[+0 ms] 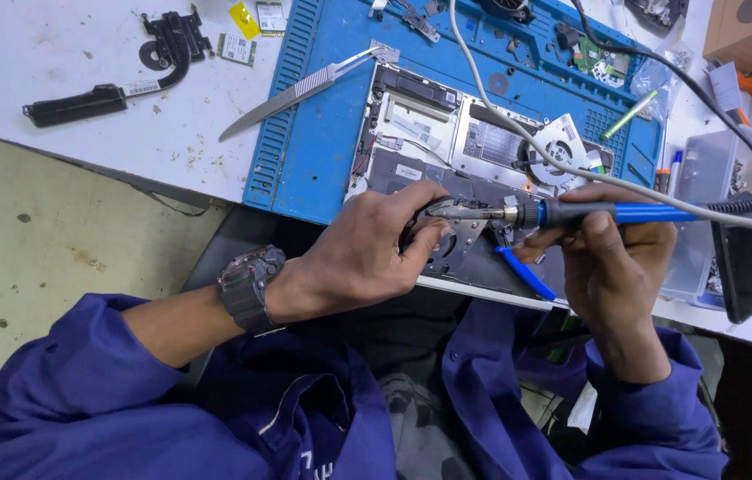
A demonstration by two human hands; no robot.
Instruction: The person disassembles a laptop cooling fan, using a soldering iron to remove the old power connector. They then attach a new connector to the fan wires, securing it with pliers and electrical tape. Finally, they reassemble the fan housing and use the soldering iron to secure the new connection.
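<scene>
Landmark: the opened laptop chassis [447, 151] on the blue mat [305, 151]. Far left of it on the white bench [56, 53] lies a black heat pipe [127, 71]; nearer, metal tweezers [305, 89] point toward its corner. At its front edge the left hand [367, 253], wristwatch [247, 289] behind, presses its fingers together on a dark round part. Just right, the right hand [607, 258] has its grip pinching a blue-handled soldering iron [572, 213], tip at that part; its cable crosses over the chassis. A clear plastic box [732, 204] stands right of it.
</scene>
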